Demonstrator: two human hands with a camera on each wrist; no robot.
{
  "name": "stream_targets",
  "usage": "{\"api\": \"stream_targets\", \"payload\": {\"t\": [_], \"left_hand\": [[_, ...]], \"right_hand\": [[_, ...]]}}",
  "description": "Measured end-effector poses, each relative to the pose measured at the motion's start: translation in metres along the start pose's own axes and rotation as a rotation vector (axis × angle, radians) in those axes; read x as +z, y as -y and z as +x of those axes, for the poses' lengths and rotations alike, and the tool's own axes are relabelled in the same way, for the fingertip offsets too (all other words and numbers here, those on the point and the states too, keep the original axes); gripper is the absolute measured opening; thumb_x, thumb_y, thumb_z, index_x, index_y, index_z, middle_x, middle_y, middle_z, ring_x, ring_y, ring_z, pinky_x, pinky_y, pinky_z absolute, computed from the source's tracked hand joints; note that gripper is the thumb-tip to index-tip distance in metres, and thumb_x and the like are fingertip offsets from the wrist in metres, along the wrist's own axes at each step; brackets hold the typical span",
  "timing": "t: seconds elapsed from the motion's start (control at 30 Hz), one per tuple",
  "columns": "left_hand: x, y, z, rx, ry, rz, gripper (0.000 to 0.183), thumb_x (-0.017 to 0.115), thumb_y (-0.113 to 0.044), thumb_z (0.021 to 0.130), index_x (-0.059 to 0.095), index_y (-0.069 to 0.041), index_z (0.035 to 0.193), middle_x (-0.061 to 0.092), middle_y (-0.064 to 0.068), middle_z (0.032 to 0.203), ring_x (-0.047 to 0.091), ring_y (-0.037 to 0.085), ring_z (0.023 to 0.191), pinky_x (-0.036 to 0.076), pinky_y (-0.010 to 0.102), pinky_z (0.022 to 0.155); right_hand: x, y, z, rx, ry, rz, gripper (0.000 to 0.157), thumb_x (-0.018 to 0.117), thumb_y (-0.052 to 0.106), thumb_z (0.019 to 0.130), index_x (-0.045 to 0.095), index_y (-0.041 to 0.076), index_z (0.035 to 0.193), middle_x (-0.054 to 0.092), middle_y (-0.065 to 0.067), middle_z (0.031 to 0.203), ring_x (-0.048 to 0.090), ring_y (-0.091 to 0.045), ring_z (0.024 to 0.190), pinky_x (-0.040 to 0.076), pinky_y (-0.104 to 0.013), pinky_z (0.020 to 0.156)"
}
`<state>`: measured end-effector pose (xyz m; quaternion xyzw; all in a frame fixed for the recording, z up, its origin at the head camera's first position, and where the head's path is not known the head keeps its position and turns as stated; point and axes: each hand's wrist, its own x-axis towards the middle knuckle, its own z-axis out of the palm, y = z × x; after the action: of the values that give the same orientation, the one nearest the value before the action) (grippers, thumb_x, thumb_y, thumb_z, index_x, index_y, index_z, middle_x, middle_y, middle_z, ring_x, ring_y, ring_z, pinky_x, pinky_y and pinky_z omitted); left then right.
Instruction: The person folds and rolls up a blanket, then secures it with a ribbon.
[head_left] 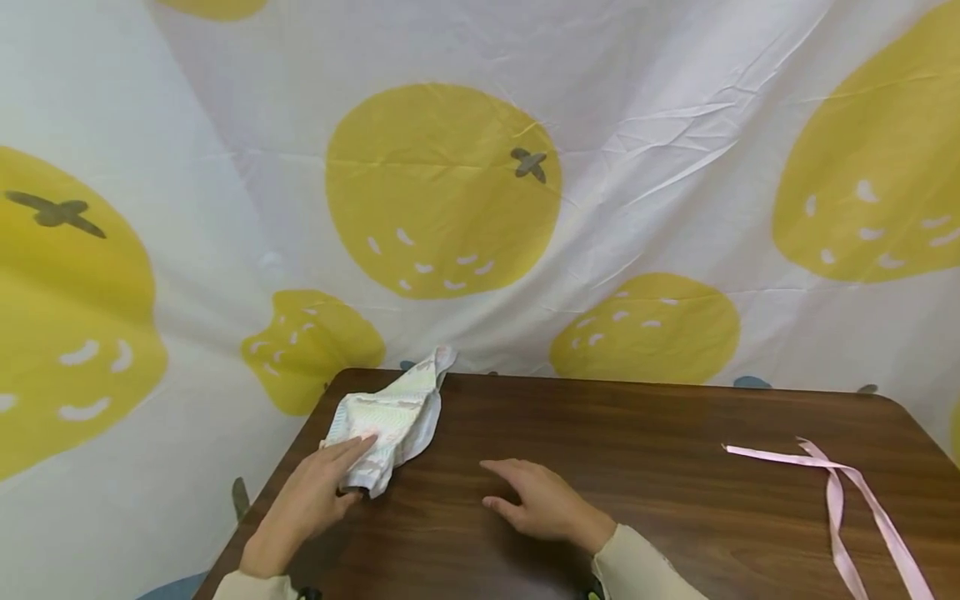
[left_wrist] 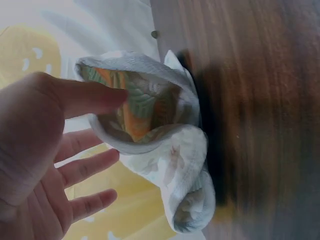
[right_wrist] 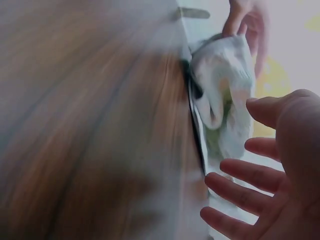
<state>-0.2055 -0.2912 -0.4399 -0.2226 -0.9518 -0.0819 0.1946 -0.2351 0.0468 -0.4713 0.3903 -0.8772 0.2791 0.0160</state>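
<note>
A white cloth [head_left: 390,417] with faint coloured patches lies loosely folded at the table's far left. Green and orange show inside the fold of the cloth [left_wrist: 145,102] in the left wrist view. My left hand [head_left: 318,492] is at its near end, straight fingers over the top and thumb at the lower edge. In the left wrist view the thumb crosses the fold's opening, and the index finger is hidden behind the cloth. My right hand [head_left: 543,504] hovers above the table to the right of the cloth, fingers loosely spread and holding nothing.
The dark wooden table [head_left: 600,433] has rounded far corners. Pink ribbon [head_left: 836,467] lies at its right side, trailing toward the near edge. A white curtain [head_left: 637,208] with yellow fruit prints hangs behind the table and along its left.
</note>
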Motion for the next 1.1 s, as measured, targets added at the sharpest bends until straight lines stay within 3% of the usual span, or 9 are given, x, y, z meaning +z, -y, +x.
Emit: {"api": "stream_targets", "payload": {"t": [0.13, 0.27, 0.47, 0.67, 0.83, 0.97, 1.1], "left_hand": [[0.005, -0.003, 0.002, 0.015, -0.042, -0.005, 0.074, 0.077, -0.007, 0.067, 0.05, -0.012, 0.135, 0.061, 0.012, 0.12, 0.059, 0.03, 0.108, 0.046, 0.045, 0.091], [0.01, -0.01, 0.005, 0.006, -0.052, 0.026, 0.068, 0.071, -0.011, 0.075, 0.047, -0.016, 0.138, 0.06, 0.013, 0.123, 0.057, 0.032, 0.11, 0.044, 0.051, 0.091], [0.014, -0.024, 0.014, 0.021, -0.06, 0.117, 0.054, 0.06, -0.018, 0.087, 0.046, -0.019, 0.139, 0.057, 0.012, 0.128, 0.055, 0.033, 0.114, 0.043, 0.054, 0.091], [0.018, -0.038, 0.019, 0.033, -0.051, 0.134, 0.051, 0.054, -0.022, 0.091, 0.042, -0.023, 0.141, 0.051, 0.012, 0.135, 0.049, 0.032, 0.122, 0.039, 0.054, 0.096], [0.021, -0.047, 0.021, 0.045, -0.07, 0.105, 0.05, 0.053, -0.023, 0.092, 0.041, -0.024, 0.141, 0.05, 0.011, 0.137, 0.048, 0.03, 0.123, 0.038, 0.053, 0.098], [0.02, -0.053, 0.023, 0.053, -0.076, 0.09, 0.05, 0.054, -0.024, 0.092, 0.042, -0.024, 0.141, 0.05, 0.011, 0.137, 0.05, 0.03, 0.122, 0.037, 0.051, 0.1], [0.019, -0.054, 0.024, 0.053, -0.077, 0.094, 0.049, 0.053, -0.025, 0.093, 0.042, -0.023, 0.141, 0.05, 0.009, 0.137, 0.048, 0.027, 0.124, 0.037, 0.05, 0.1]], "right_hand": [[0.014, 0.011, 0.018, 0.029, 0.006, 0.113, 0.05, 0.053, 0.039, 0.093, 0.049, 0.01, 0.133, 0.054, -0.006, 0.132, 0.053, -0.022, 0.119, 0.044, -0.04, 0.096], [0.029, 0.027, 0.036, 0.074, -0.047, 0.15, 0.047, 0.056, 0.037, 0.092, 0.052, 0.009, 0.13, 0.057, -0.006, 0.129, 0.054, -0.022, 0.117, 0.044, -0.039, 0.095], [0.052, 0.056, 0.059, 0.185, -0.143, 0.188, 0.062, 0.054, 0.048, 0.09, 0.047, 0.005, 0.134, 0.053, -0.013, 0.133, 0.051, -0.029, 0.12, 0.043, -0.044, 0.097], [0.066, 0.065, 0.068, 0.294, -0.203, 0.26, 0.076, 0.056, 0.051, 0.087, 0.036, 0.002, 0.141, 0.045, -0.018, 0.138, 0.046, -0.032, 0.125, 0.039, -0.047, 0.1], [0.07, 0.068, 0.07, 0.293, -0.239, 0.303, 0.069, 0.055, 0.046, 0.088, 0.036, 0.007, 0.142, 0.047, -0.014, 0.138, 0.047, -0.03, 0.124, 0.04, -0.046, 0.099], [0.071, 0.069, 0.07, 0.294, -0.305, 0.275, 0.058, 0.053, 0.035, 0.09, 0.042, 0.006, 0.138, 0.054, -0.015, 0.13, 0.052, -0.029, 0.118, 0.044, -0.045, 0.095], [0.071, 0.068, 0.072, 0.301, -0.405, 0.173, 0.052, 0.052, 0.026, 0.089, 0.045, 0.004, 0.136, 0.06, -0.015, 0.123, 0.058, -0.028, 0.11, 0.047, -0.044, 0.09]]}}
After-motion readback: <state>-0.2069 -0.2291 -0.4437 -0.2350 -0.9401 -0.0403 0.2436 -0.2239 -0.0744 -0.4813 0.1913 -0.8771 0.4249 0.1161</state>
